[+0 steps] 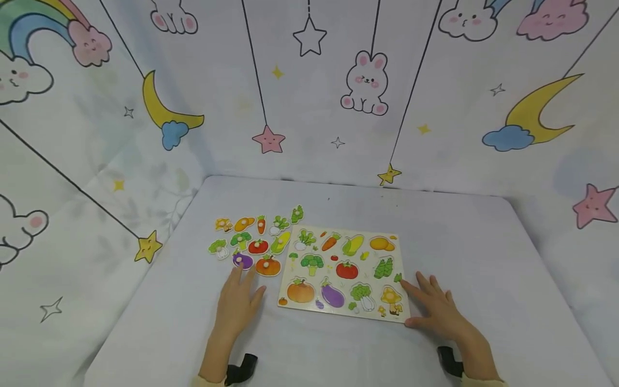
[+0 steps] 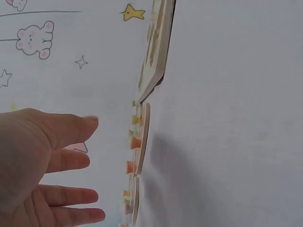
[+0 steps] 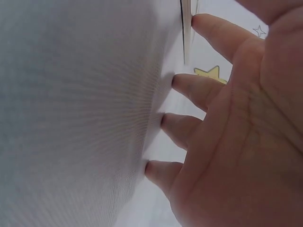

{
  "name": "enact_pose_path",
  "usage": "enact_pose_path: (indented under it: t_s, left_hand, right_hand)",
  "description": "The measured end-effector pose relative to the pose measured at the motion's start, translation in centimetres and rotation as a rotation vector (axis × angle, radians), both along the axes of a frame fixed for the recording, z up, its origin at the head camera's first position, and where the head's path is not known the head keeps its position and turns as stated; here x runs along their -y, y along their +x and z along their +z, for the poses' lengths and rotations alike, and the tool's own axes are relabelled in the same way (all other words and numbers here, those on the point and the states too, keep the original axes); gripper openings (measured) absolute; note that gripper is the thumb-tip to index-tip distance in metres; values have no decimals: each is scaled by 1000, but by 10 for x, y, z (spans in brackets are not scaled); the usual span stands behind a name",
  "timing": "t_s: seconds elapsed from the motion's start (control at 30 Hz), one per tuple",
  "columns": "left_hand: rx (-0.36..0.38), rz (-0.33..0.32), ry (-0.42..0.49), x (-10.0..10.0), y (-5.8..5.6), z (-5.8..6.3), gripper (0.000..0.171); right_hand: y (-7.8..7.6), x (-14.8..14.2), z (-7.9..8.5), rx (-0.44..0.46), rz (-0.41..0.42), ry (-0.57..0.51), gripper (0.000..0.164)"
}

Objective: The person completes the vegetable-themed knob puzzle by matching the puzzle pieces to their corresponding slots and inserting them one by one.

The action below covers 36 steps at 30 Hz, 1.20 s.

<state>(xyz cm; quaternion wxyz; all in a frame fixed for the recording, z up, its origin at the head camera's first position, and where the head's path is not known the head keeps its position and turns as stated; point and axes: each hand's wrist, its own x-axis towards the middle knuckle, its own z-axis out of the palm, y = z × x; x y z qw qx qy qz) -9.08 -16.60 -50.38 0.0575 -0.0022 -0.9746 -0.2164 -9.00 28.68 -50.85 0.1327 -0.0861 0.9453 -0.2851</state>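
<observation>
A flat vegetable puzzle board [image 1: 368,277], printed with pictures such as a tomato and corn, lies mid-table. My right hand [image 1: 440,314] is spread at its right side, the index fingertip touching the board's edge and the thumb at the near right corner. In the right wrist view the other fingertips [image 3: 163,120] rest on the table. My left hand [image 1: 237,306] hovers with straight fingers by the eggplant piece [image 1: 245,262] and pumpkin piece [image 1: 273,267]. The left wrist view shows those fingers [image 2: 73,196] apart from the knobbed pieces, holding nothing.
Left of the board lie several loose knobbed pieces, among them a tomato piece [image 1: 251,248], a corn piece [image 1: 284,240], a broccoli piece [image 1: 237,238] and a carrot piece [image 1: 261,228]. An asparagus piece [image 1: 295,216] sits by the board's far left corner. Patterned cloth [image 1: 309,107] hangs behind the white table.
</observation>
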Motion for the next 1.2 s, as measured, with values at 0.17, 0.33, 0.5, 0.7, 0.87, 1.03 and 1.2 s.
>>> enact_pose_path:
  t_s: [0.17, 0.33, 0.5, 0.7, 0.87, 1.03, 1.2]
  left_hand:
    - [-50, 116, 117, 17, -23, 4, 52]
    - [-192, 233, 255, 50, -51, 5, 36]
    - [-203, 320, 366, 82, -79, 0, 28]
    - [-73, 356, 454, 105, -98, -18, 29]
    - [-32, 357, 457, 108, -102, -24, 29]
    - [-19, 349, 422, 108, -106, -26, 25]
    - [-39, 363, 399, 107, -106, -26, 22]
  right_hand:
    - [0, -1, -2, 3, -13, 33, 94]
    - [1, -3, -2, -1, -17, 33, 95]
    - [1, -5, -3, -15, -11, 36, 95]
    - [0, -3, -3, -11, -7, 22, 95]
    - [0, -1, -2, -13, -2, 14, 94]
    - [-1, -1, -3, -21, 5, 17, 95]
    - [-2, 0, -3, -27, 11, 24, 94]
